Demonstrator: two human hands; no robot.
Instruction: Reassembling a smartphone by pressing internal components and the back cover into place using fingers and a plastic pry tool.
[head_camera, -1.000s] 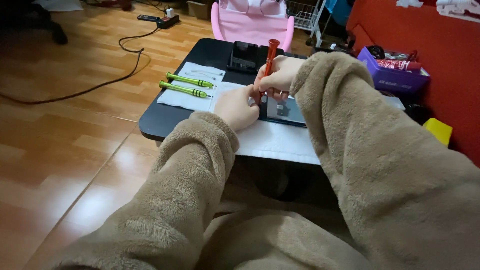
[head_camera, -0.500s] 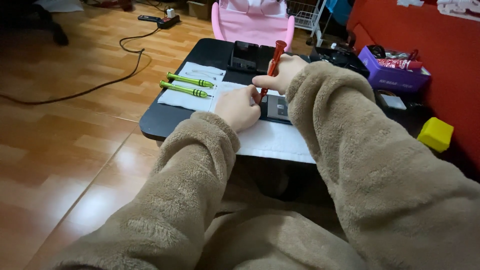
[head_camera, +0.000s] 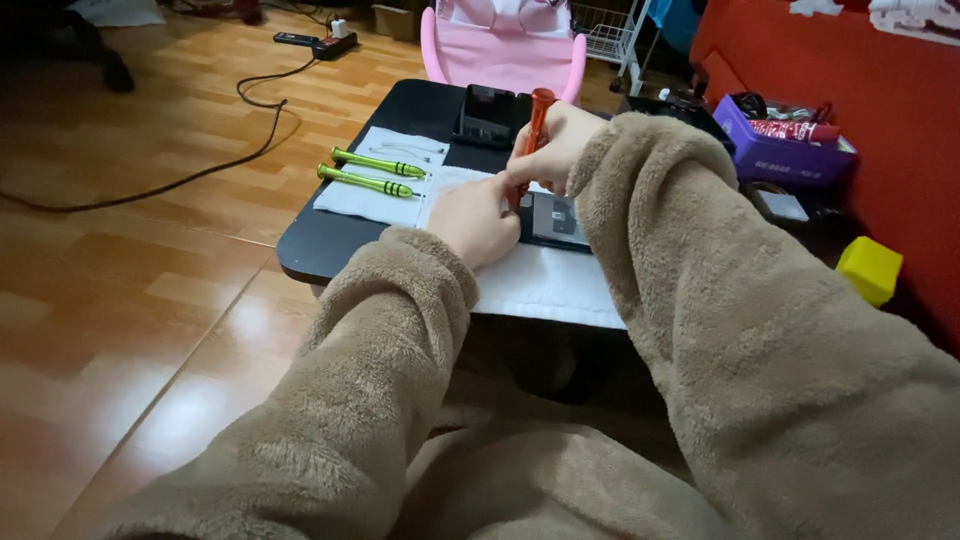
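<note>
My right hand (head_camera: 552, 147) grips a red screwdriver (head_camera: 534, 122) held nearly upright, its tip down at the left end of a flat dark device (head_camera: 556, 220) lying on a white sheet (head_camera: 540, 285). My left hand (head_camera: 475, 220) rests on the sheet, its fingers pressed against the device's left end beside the screwdriver's tip. Both arms wear fuzzy tan sleeves. The right sleeve hides much of the device.
Two green screwdrivers (head_camera: 368, 172) lie on a white cloth (head_camera: 378, 195) at the left of the small black table (head_camera: 320, 250). A dark box (head_camera: 488, 112) stands at the back. Behind it is a pink chair (head_camera: 500, 50); a purple bin (head_camera: 785, 150) and a yellow block (head_camera: 870, 270) lie right.
The view has shifted slightly. My right hand has tilted the red screwdriver a little while its tip stays at the device; my left hand has stayed put.
</note>
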